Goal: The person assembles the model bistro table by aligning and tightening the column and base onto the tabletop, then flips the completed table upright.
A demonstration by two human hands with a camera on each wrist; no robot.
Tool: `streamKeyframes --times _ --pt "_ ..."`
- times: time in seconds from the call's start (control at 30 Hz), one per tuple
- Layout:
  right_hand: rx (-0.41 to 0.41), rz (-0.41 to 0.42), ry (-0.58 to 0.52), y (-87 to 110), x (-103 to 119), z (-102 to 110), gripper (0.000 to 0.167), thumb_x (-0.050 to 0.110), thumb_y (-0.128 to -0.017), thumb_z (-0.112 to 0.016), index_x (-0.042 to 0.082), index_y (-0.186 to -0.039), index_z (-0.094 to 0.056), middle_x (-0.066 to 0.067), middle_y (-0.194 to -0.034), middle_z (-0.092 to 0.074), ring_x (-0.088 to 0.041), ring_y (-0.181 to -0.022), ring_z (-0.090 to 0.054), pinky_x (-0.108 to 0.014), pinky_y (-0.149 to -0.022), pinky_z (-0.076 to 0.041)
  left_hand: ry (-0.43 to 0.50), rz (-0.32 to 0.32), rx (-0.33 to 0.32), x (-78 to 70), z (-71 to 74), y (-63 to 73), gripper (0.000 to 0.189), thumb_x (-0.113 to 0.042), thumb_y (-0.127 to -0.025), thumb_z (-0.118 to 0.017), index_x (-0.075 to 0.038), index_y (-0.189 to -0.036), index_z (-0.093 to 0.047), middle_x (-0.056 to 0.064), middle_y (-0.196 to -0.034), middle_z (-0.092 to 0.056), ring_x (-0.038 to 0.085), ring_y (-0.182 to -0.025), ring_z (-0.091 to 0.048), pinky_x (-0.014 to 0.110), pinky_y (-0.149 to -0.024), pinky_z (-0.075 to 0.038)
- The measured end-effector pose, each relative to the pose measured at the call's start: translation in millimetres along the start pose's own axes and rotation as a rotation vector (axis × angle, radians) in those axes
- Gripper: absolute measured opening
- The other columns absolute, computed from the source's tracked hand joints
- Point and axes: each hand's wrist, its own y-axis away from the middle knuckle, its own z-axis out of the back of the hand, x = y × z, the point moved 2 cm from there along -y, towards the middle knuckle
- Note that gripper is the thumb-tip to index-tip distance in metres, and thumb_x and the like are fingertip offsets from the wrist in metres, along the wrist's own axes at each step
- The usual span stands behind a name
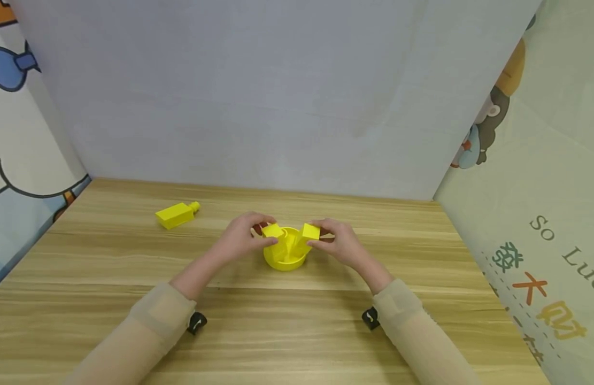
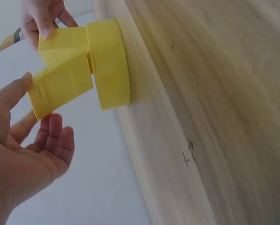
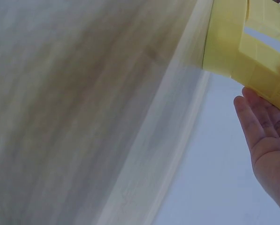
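Observation:
A round yellow bowl [image 1: 286, 266] stands on the wooden table, with two yellow square-sided bottles leaning in it, flat bases up and tilted apart. My left hand [image 1: 240, 238] pinches the left bottle [image 2: 60, 86] near its base, thumb on one side and fingertips on the other. The right bottle [image 3: 264, 72] is pinched the same way by my right hand [image 1: 342, 245]. The bowl hides the lower ends of both. Farther back on the left, a similar yellow bottle [image 1: 175, 215] lies on its side, its narrow round neck pointing right.
The wooden table [image 1: 277, 331] ends at a pale grey back wall [image 1: 258, 107]. Printed cloth panels [image 1: 532, 176] rise at the sides. A black wrist device [image 1: 197, 323] shows by the left sleeve, another [image 1: 371, 318] by the right.

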Motion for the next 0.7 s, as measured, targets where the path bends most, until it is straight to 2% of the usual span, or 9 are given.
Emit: streamKeyframes --times 0.17,0.3,0.47,0.57,0.63,0.7 --pt "-0.002 0.008 -0.002 -0.4 -0.9 -0.4 0.043 0.016 -0.085 -0.070 0.002 -0.124 -0.059 -0.013 -0.114 -0.062 -0.026 -0.099 -0.063 -0.029 -0.082 -0.054 0.021 -0.113 0.063 5.4 0.6 -6.1 0.042 -0.019 -0.085 -0.071 -0.005 -0.123 -0.062 0.011 -0.111 -0.063 0.020 -0.089 -0.057 0.030 -0.075 -0.053" --pt "-0.002 0.008 -0.010 -0.7 -1.6 -0.5 0.044 0.017 -0.085 -0.070 0.001 -0.124 -0.059 -0.013 -0.114 -0.062 -0.026 -0.099 -0.063 -0.029 -0.082 -0.054 0.046 -0.139 0.089 7.0 0.3 -8.3 0.041 -0.017 -0.086 -0.069 -0.004 -0.124 -0.060 0.010 -0.111 -0.063 0.022 -0.092 -0.057 0.032 -0.080 -0.053" --pt "0.001 0.001 -0.008 -1.2 -2.3 -0.6 0.045 0.018 -0.085 -0.071 0.002 -0.125 -0.059 -0.012 -0.115 -0.062 -0.025 -0.099 -0.063 -0.029 -0.083 -0.054 0.072 -0.148 0.087 6.6 -0.4 -8.6 0.038 -0.012 -0.087 -0.068 -0.003 -0.122 -0.060 0.011 -0.116 -0.063 0.027 -0.099 -0.059 0.037 -0.084 -0.052" --pt "0.002 -0.002 -0.004 -1.5 -3.3 -0.8 0.045 0.019 -0.084 -0.071 0.003 -0.125 -0.059 -0.012 -0.116 -0.062 -0.024 -0.099 -0.063 -0.029 -0.083 -0.054 0.067 -0.139 0.075 5.3 -1.5 -8.1 0.038 -0.011 -0.087 -0.068 -0.003 -0.123 -0.060 0.012 -0.119 -0.063 0.029 -0.102 -0.059 0.041 -0.086 -0.051" --pt "0.002 0.000 -0.002 -1.6 -3.9 -1.0 0.045 0.019 -0.084 -0.071 0.003 -0.125 -0.059 -0.012 -0.117 -0.062 -0.025 -0.099 -0.063 -0.029 -0.083 -0.054 0.068 -0.099 0.057 4.1 -3.1 -6.9 0.043 -0.016 -0.086 -0.069 -0.002 -0.126 -0.057 0.012 -0.121 -0.061 0.028 -0.104 -0.059 0.042 -0.088 -0.051" --pt "0.000 0.006 0.001 -1.7 -4.5 -1.2 0.045 0.019 -0.084 -0.071 0.003 -0.125 -0.059 -0.012 -0.117 -0.062 -0.026 -0.100 -0.063 -0.030 -0.082 -0.054 0.075 -0.031 0.029 2.3 -5.6 -5.0 0.051 -0.023 -0.085 -0.071 -0.002 -0.129 -0.053 0.012 -0.122 -0.059 0.028 -0.106 -0.058 0.043 -0.088 -0.050"
